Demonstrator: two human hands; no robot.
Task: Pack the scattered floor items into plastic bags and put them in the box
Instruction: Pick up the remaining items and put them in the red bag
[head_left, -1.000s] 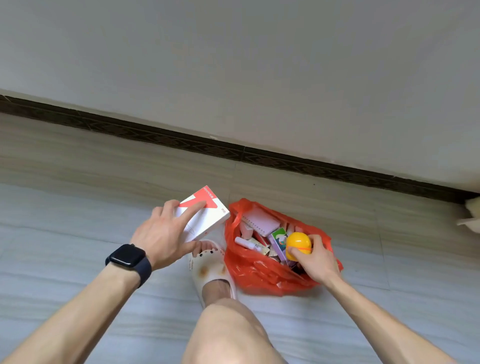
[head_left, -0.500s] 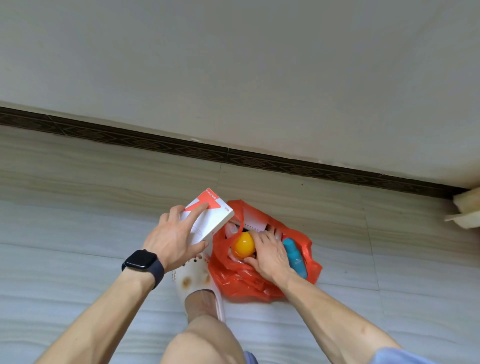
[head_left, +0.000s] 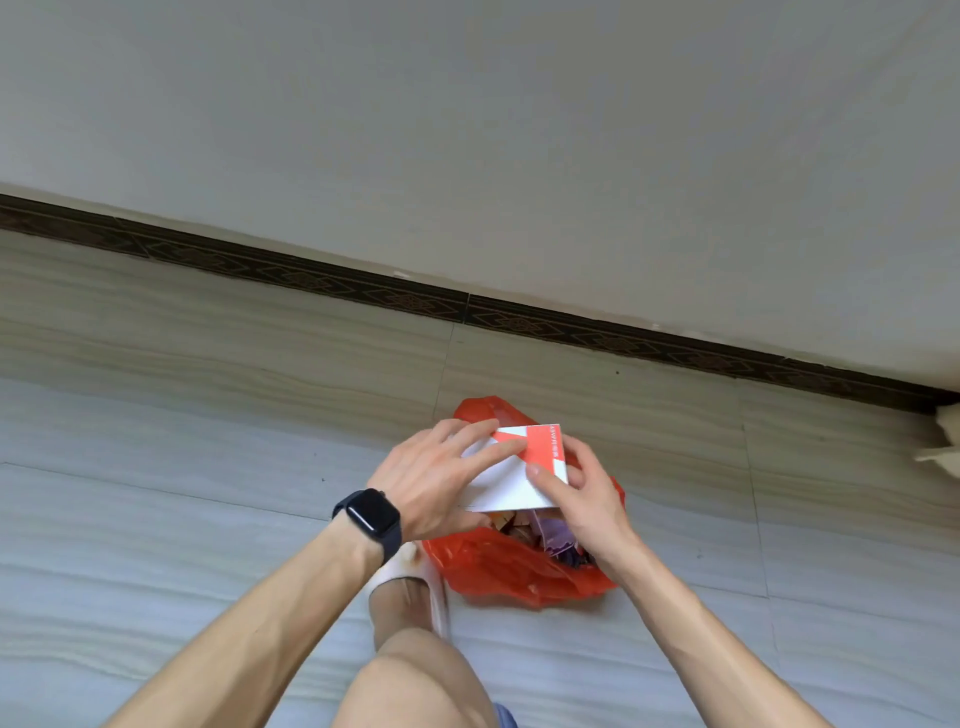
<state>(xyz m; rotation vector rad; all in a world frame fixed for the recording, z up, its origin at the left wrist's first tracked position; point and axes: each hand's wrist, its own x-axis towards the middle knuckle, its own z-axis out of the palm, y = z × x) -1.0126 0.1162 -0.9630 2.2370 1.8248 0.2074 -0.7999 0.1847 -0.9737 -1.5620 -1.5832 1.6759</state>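
A red plastic bag sits open on the floor tiles, with several small items showing inside under the box's near edge. A white box with a red corner lies flat over the bag's mouth. My left hand, with a black watch on the wrist, holds the box from the left, fingers spread over its top. My right hand holds the box's right edge, thumb on top. The yellow ball and blue bottle are hidden.
My bare knee and a foot in a white slipper are just left of the bag. A tiled wall with a dark border strip rises behind. A pale cardboard edge shows at the far right.
My left hand has carried the white box rightward from beside the bag to over its mouth. My right hand has let go of the yellow ball and come up to take the box's right edge.
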